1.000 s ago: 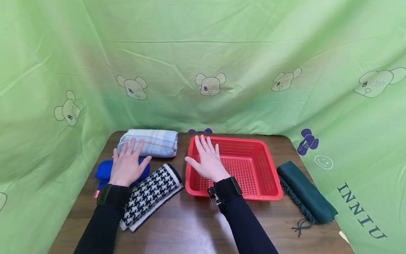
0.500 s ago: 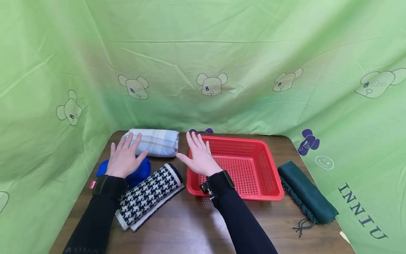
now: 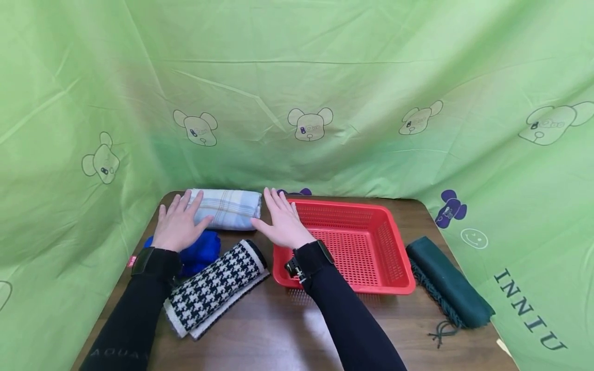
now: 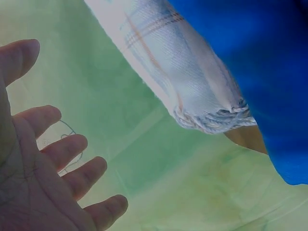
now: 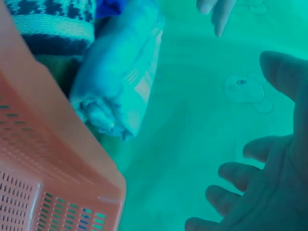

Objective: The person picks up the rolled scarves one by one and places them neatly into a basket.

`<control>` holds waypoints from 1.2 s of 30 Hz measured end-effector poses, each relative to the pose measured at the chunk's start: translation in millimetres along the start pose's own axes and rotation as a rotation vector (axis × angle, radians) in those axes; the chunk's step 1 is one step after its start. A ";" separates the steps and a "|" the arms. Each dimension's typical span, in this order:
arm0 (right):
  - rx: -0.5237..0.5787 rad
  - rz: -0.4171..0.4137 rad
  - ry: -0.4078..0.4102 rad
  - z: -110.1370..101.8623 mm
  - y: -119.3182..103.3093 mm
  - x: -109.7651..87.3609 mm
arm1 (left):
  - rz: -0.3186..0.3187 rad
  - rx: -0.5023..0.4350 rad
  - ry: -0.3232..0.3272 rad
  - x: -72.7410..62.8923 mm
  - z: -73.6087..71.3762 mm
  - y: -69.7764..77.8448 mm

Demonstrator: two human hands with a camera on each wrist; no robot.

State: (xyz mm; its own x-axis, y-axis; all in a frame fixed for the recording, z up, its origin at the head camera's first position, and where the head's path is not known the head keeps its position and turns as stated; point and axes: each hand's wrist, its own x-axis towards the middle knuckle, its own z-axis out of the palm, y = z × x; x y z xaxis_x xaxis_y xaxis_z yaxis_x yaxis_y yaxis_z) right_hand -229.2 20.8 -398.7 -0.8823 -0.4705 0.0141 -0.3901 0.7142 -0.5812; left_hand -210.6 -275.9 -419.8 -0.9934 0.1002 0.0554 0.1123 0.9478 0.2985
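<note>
My left hand (image 3: 177,224), fingers spread, hovers over the blue folded cloth (image 3: 200,253) and the near left end of the light-blue plaid rolled cloth (image 3: 234,208). In the left wrist view its palm and fingers hold nothing, apart from the plaid roll's fringed end (image 4: 211,118). My right hand (image 3: 285,221) is held with straight fingers above the left rim of the red plastic basket (image 3: 399,242), just right of the plaid roll. The right wrist view shows that palm holding nothing. Below my left hand lies a black-and-white houndstooth folded cloth (image 3: 215,288).
A dark green rolled scarf (image 3: 450,283) with fringe lies right of the basket, near the table's right edge. The wooden table (image 3: 250,340) backs onto a green curtain (image 3: 362,62) printed with bear heads, which also hangs at both sides.
Both hands have shifted left and slightly away from me, the right one from above the basket's inside to its left rim. The cloths and basket stay in place.
</note>
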 end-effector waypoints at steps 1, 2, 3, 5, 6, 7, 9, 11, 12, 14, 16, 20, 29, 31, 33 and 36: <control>0.008 -0.002 -0.003 0.0 -1.1 1.5 | -0.001 -0.002 0.002 1.1 -0.2 -1.0; 0.016 -0.002 -0.008 0.1 -2.0 3.2 | -0.001 -0.002 0.003 2.3 -0.2 -2.3; 0.029 -0.003 -0.014 0.1 -2.8 5.0 | -0.002 -0.004 0.002 3.6 -0.1 -3.8; 0.055 -0.003 -0.026 0.7 -3.6 9.0 | -0.006 -0.011 -0.003 6.2 -0.1 -6.9; 0.071 -0.004 -0.031 0.9 -4.3 10.7 | -0.007 -0.013 -0.006 7.5 0.2 -9.1; 0.084 -0.004 -0.037 1.3 -4.5 12.7 | -0.009 -0.016 -0.009 8.6 0.5 -11.4; 0.099 -0.003 -0.048 2.5 -4.6 16.7 | -0.014 -0.020 -0.015 10.2 0.9 -15.2; 0.102 -0.004 -0.056 3.9 -4.3 20.8 | -0.018 -0.025 -0.019 11.6 1.7 -19.0; 0.100 -0.004 -0.060 4.3 -4.5 22.7 | -0.019 -0.027 -0.022 12.2 2.2 -21.2; 0.100 -0.002 -0.066 5.5 -4.3 26.6 | -0.022 -0.031 -0.025 13.6 3.2 -24.2; 0.097 0.001 -0.073 6.1 -4.6 30.0 | -0.022 -0.032 -0.026 15.6 4.2 -27.1; 0.109 0.011 -0.091 6.1 -6.7 36.0 | -0.020 -0.026 -0.025 20.6 4.6 -31.2; 0.213 0.013 -0.103 11.9 -13.6 51.7 | -0.018 -0.035 -0.030 31.6 1.3 -37.4; 0.246 0.029 -0.105 13.6 -15.3 55.3 | -0.020 -0.041 -0.028 33.3 1.6 -39.0; 0.271 0.050 -0.108 15.3 -17.2 58.9 | -0.024 -0.047 -0.029 35.1 2.5 -41.1; 0.304 0.081 -0.114 18.7 -19.4 63.7 | -0.028 -0.053 -0.025 36.1 4.9 -43.7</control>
State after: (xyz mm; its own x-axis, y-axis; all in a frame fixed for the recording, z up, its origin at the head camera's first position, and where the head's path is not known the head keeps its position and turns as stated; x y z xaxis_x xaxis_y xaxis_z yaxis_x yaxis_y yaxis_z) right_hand -272.9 -32.7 -401.7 -0.8652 -0.4861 -0.1233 -0.2086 0.5723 -0.7930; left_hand -251.6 -312.3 -435.5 -0.9964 0.0818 0.0228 0.0846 0.9332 0.3494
